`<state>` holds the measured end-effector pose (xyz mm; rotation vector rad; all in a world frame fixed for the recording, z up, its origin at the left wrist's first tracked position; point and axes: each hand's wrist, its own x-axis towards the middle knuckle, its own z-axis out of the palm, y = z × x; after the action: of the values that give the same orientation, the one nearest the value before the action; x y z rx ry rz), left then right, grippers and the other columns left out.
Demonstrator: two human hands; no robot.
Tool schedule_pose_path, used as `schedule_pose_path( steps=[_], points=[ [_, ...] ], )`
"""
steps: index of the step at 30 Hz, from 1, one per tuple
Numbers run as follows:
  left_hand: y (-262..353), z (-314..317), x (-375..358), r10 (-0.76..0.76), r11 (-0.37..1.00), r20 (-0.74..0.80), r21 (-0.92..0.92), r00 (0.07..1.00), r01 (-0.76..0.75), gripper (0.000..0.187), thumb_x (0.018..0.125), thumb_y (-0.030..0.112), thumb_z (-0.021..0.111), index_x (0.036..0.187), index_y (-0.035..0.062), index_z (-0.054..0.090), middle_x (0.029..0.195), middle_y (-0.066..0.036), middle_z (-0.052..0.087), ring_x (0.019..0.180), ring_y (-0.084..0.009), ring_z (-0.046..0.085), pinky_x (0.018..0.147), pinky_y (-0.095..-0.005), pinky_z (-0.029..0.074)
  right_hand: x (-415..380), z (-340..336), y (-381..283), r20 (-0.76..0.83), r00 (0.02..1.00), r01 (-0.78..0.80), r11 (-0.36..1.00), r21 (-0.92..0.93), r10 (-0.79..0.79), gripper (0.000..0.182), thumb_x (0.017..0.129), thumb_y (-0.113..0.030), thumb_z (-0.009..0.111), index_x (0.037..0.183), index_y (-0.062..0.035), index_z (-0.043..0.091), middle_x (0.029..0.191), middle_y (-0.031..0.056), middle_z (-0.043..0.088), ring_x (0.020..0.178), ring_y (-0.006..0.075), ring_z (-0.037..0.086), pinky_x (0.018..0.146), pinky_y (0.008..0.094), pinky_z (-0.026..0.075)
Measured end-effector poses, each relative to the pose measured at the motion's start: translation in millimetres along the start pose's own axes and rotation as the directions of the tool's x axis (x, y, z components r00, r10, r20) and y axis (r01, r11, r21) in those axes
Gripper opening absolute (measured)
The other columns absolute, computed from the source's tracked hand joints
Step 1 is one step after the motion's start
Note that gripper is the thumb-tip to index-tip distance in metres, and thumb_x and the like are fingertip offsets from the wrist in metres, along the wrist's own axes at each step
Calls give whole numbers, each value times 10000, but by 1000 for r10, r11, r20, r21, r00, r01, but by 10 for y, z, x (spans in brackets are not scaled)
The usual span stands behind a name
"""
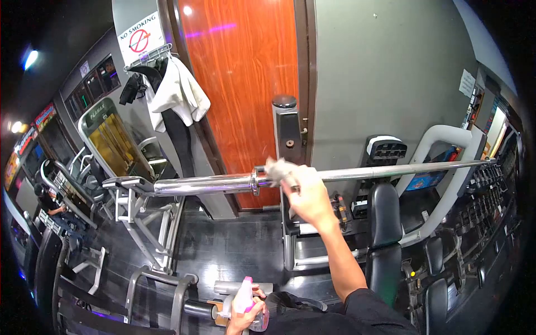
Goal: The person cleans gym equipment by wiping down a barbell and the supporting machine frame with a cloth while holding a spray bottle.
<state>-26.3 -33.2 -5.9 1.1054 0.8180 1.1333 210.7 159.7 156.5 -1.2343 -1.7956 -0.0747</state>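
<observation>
A long chrome barbell lies across the view, its thick sleeve end at the left. My right hand is closed around a crumpled greyish cloth, which touches the bar just right of the sleeve's collar. Low in the view, my left hand grips a spray bottle with a pink and white top and a clear body. The bottle is held near my body, well below the bar.
A padded bench stands right of my right arm. Metal rack frames are at the left. White and black clothing hangs beside an orange-brown door. Dumbbell racks line the far right. Another person is at the far left.
</observation>
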Motion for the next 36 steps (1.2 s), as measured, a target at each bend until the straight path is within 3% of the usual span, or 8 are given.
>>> schedule_pose_path(
  steps=[4,12,15,19,22,26,35,36],
  points=[
    [36,73,75,3,1000,8,-26,1000,-3,495,847,-23,599,1281,-11,362,978,-168,532,651,-196,612,634,-330,521,-20,-88,-172,75,997,50,978,-204,-35,300,824,-201,641,1098,-80,616,946,123,645,896,312,575,828,426,457],
    [70,147,120,-6,999,13,-37,1000,7,457,829,-106,570,1253,-42,412,971,-143,564,681,-163,620,629,-282,518,180,-147,69,246,960,184,965,-187,-135,246,881,-283,582,1043,-98,596,882,155,662,887,323,626,789,434,484],
    [105,155,118,-4,998,11,-63,1000,5,471,826,-108,570,1261,-43,402,973,-143,561,680,-163,621,634,-282,519,423,-514,-42,583,801,8,971,-241,138,321,889,-348,537,1042,-73,598,876,197,672,844,361,664,778,482,515],
    [32,55,126,55,998,27,-45,998,-54,495,853,-33,595,1282,-8,349,980,-179,527,660,-203,611,615,-323,521,480,-720,-11,493,843,40,889,-456,216,317,872,-310,561,1094,-90,608,888,151,677,840,343,661,762,451,527],
    [52,66,162,24,995,-1,-98,1000,-24,488,831,-101,577,1277,-39,388,987,-142,557,686,-165,623,637,-288,521,407,-362,40,-9,987,157,984,-83,-158,322,825,-205,637,1131,-110,602,975,102,646,921,309,610,769,441,509],
    [92,134,303,12,999,70,44,997,-15,483,857,-24,598,1275,-30,356,986,-172,539,681,-197,612,640,-321,518,176,149,114,162,941,318,941,-115,-298,412,752,-188,706,1153,-146,619,1142,76,608,1076,287,541,963,423,397],
    [76,222,303,60,997,39,-42,997,-58,486,829,-88,604,1269,-18,410,1001,-155,558,691,-150,625,646,-270,522,245,-233,370,211,923,287,941,179,-322,386,735,-87,678,1114,-148,644,987,76,654,970,282,594,863,382,451],
    [41,180,288,69,997,32,-43,997,-68,486,829,-88,604,1269,-18,410,1001,-155,558,691,-150,625,646,-270,522,261,-240,424,33,961,254,926,280,-274,296,791,-65,652,1079,-134,660,968,88,662,887,285,625,813,370,489]
  ],
)
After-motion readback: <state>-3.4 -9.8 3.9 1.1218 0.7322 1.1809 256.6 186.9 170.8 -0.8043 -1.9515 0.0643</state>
